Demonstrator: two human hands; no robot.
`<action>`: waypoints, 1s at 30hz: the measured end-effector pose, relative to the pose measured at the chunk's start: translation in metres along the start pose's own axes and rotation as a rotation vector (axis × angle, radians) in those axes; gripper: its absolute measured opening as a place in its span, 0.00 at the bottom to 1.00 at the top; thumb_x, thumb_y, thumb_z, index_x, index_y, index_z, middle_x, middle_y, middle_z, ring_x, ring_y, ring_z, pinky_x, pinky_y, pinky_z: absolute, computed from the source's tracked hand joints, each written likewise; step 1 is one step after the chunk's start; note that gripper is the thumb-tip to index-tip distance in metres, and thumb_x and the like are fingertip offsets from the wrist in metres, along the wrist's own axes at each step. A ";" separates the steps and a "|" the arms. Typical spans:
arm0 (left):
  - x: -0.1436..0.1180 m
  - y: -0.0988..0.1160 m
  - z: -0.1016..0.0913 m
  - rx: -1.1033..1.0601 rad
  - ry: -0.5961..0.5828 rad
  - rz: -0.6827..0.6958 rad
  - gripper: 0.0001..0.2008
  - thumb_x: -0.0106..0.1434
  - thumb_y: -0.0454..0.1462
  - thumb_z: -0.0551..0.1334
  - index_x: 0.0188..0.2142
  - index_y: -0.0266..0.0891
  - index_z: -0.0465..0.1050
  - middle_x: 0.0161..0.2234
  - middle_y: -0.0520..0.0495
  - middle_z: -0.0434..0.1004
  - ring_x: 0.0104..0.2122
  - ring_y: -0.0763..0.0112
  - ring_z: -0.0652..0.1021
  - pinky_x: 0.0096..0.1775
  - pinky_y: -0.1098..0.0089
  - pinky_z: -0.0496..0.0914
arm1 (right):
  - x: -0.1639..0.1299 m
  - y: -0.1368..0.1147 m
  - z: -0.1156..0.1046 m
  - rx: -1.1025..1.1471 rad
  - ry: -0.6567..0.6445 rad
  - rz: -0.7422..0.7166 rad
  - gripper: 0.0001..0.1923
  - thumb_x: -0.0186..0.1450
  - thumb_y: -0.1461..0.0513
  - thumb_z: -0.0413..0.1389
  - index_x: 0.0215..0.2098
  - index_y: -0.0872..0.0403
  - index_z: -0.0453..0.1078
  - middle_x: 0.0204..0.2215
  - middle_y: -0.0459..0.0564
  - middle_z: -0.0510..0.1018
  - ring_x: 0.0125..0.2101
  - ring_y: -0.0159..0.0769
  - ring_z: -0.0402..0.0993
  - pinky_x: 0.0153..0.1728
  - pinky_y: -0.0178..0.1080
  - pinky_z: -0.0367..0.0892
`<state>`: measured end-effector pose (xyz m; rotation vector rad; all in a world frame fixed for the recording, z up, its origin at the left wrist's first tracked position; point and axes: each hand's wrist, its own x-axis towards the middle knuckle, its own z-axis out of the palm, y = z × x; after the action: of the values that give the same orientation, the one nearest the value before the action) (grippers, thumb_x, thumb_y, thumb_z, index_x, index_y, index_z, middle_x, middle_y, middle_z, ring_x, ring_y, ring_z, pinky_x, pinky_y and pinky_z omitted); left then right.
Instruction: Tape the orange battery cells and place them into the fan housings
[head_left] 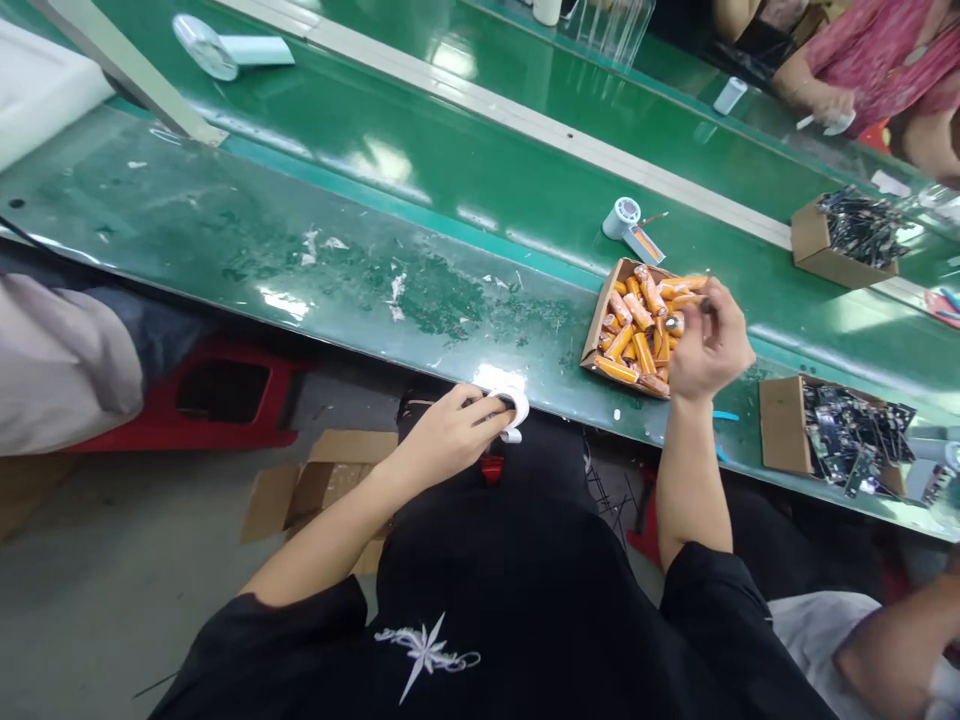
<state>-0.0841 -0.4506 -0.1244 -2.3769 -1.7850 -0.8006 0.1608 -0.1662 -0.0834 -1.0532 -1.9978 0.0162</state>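
My left hand [450, 435] holds a small white tape roll [512, 408] just off the near edge of the green bench [360, 270], above my lap. My right hand [709, 345] reaches over a shallow cardboard box [596, 325] filled with several orange cylindrical cells [637, 330]. Its fingers are curled around one orange cell at the box's right side. Both of my sleeves are black.
Beyond the box lies a pale tape roll [621, 216]. Two cardboard boxes of dark small parts [855, 440] [859, 230] sit at the right. Another person's hands [825, 100] work at the far right. A co-worker's arm [892, 640] is at lower right. A red stool [225, 395] and flattened cardboard [315, 490] are on the floor.
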 end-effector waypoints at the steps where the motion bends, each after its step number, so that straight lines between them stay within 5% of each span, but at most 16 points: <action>1: 0.000 0.001 0.001 0.002 0.003 -0.002 0.17 0.72 0.26 0.60 0.51 0.43 0.82 0.48 0.45 0.86 0.42 0.62 0.78 0.49 0.60 0.72 | -0.001 -0.001 -0.004 0.083 0.029 0.016 0.30 0.81 0.52 0.40 0.78 0.47 0.58 0.64 0.61 0.76 0.64 0.58 0.77 0.62 0.68 0.76; 4: 0.002 0.003 0.000 0.038 -0.002 0.026 0.19 0.72 0.24 0.57 0.51 0.42 0.82 0.48 0.46 0.86 0.41 0.64 0.77 0.48 0.61 0.72 | -0.012 -0.020 -0.018 0.417 -0.058 0.071 0.32 0.81 0.48 0.43 0.80 0.42 0.48 0.64 0.60 0.76 0.62 0.56 0.79 0.58 0.65 0.80; 10: 0.016 0.011 -0.013 0.038 -0.196 0.072 0.17 0.79 0.29 0.54 0.53 0.46 0.80 0.49 0.49 0.85 0.40 0.66 0.77 0.46 0.62 0.72 | -0.045 -0.074 -0.049 0.858 -0.798 0.276 0.26 0.74 0.40 0.61 0.61 0.42 0.63 0.56 0.57 0.85 0.54 0.53 0.85 0.51 0.55 0.84; 14: 0.022 0.020 -0.017 -0.120 -0.316 0.094 0.16 0.78 0.30 0.56 0.49 0.48 0.82 0.44 0.48 0.85 0.45 0.64 0.78 0.51 0.61 0.74 | -0.053 -0.086 -0.054 0.852 -1.112 0.197 0.15 0.77 0.48 0.59 0.56 0.43 0.65 0.59 0.56 0.83 0.58 0.50 0.82 0.56 0.54 0.81; 20: 0.026 0.029 -0.014 -0.219 -0.539 0.135 0.22 0.77 0.27 0.51 0.46 0.50 0.83 0.44 0.48 0.85 0.48 0.63 0.78 0.54 0.61 0.74 | -0.054 -0.089 -0.043 0.644 -1.327 -0.108 0.16 0.76 0.62 0.51 0.60 0.46 0.68 0.56 0.55 0.84 0.52 0.49 0.85 0.50 0.49 0.80; 25: 0.024 0.028 -0.007 -0.170 -0.424 0.301 0.21 0.72 0.23 0.56 0.36 0.47 0.82 0.38 0.46 0.82 0.46 0.62 0.77 0.46 0.63 0.70 | -0.058 -0.096 -0.036 0.514 -1.449 -0.244 0.19 0.75 0.64 0.49 0.63 0.49 0.69 0.53 0.55 0.85 0.46 0.48 0.85 0.46 0.45 0.78; 28: 0.026 0.023 -0.015 -0.026 -0.312 0.397 0.19 0.70 0.22 0.59 0.34 0.44 0.82 0.36 0.45 0.81 0.44 0.63 0.76 0.44 0.63 0.68 | -0.062 -0.094 -0.035 0.550 -1.397 -0.201 0.21 0.77 0.60 0.52 0.67 0.49 0.67 0.55 0.55 0.84 0.47 0.49 0.84 0.48 0.46 0.76; 30: 0.029 0.020 -0.024 0.084 -0.276 0.450 0.17 0.70 0.23 0.61 0.34 0.43 0.83 0.35 0.45 0.80 0.43 0.63 0.75 0.43 0.63 0.67 | -0.062 -0.089 -0.035 0.559 -1.365 -0.155 0.24 0.75 0.58 0.57 0.68 0.49 0.68 0.47 0.53 0.86 0.42 0.48 0.84 0.43 0.44 0.76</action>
<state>-0.0693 -0.4398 -0.0856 -2.7775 -1.2330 -0.3498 0.1425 -0.2780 -0.0699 -0.4671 -2.9154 1.4525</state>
